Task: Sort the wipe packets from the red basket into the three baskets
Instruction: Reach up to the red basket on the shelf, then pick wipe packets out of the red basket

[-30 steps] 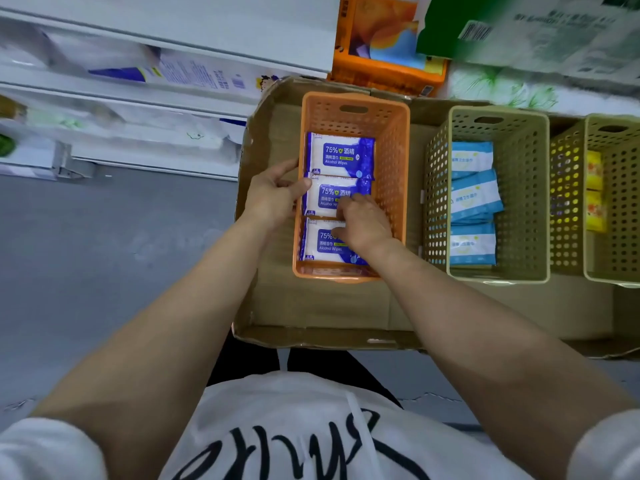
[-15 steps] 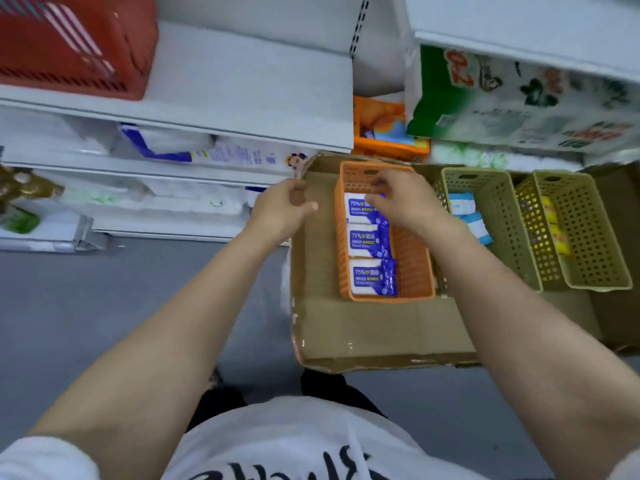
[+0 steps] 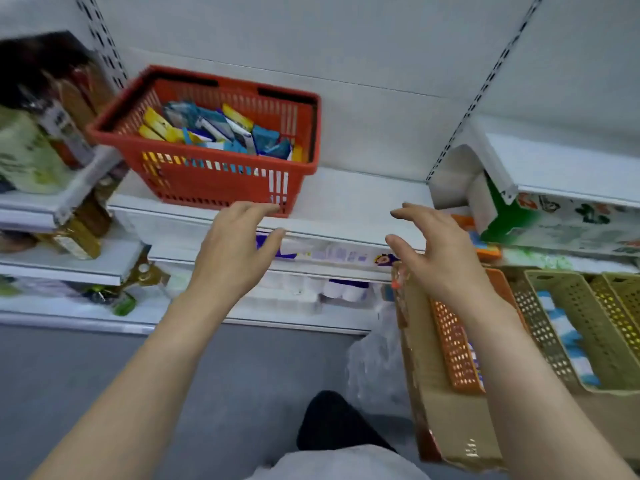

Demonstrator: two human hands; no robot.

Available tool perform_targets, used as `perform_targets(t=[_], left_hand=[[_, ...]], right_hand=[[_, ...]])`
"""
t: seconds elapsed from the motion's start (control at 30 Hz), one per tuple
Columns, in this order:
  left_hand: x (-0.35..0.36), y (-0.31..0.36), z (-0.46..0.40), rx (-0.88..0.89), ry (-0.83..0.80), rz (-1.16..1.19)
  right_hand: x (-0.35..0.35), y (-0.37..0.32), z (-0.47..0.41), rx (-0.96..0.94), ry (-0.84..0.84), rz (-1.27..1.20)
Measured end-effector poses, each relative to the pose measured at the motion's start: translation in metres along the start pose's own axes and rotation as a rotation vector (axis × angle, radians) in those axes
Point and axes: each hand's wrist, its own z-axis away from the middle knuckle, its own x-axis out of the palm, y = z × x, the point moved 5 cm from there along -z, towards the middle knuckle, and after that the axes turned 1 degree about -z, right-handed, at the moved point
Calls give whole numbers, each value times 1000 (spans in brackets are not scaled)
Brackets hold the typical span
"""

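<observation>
Many jumbled yellow, blue and white wipe packets (image 3: 221, 131) in red basket (image 3: 214, 178); left hand (image 3: 235, 251), right hand (image 3: 440, 254), each grip released, empty.

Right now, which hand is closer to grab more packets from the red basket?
Left. The left hand is open with its fingertips just below the red basket; the right hand, also empty, is farther off to the side.

no print can be read here. the packets (image 3: 221, 131) in the red basket (image 3: 214, 181) show only blurred patches of yellow, blue and white. the labels on the bottles (image 3: 74, 237) at the left edge of the shelves are smeared, and the green and white pack (image 3: 554, 220) at the right edge carries pictures but no legible letters.
</observation>
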Motion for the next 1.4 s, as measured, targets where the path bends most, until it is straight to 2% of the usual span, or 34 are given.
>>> perform_targets(t=[0.37,0.53,0.8,0.93,1.0,1.07,1.17,1.27,1.33,1.4], left_hand=[[-17,-100,-145,-43,52,-50],[-14,-150,-224,-107,-7,-75],[-2,-204,-289,-220,-145,-79],[8,-223,-323,-194,-213,-64],[11,-226,-334,-174,-254,-42],[9,-231,-343,-173,-268,-8],[0,-238,-358,-156,-218,70],[-8,-238,-370,-154,-180,180],[-3,-235,-377,-166,-208,320],[5,-231,-383,-151,-251,405]], right_hand=[[86,-57,-179,-50,-6,-87],[128,-69,-279,-66,-117,-76],[235,-105,-382,-75,-469,32],[276,-119,-409,-20,-533,159],[288,-113,-415,24,-530,144],[286,-101,-421,121,-466,45],[258,-92,-424,303,-367,-414],[238,-100,-414,365,-437,-782],[236,-105,-411,339,-447,-825],[234,-100,-415,330,-295,-688]])
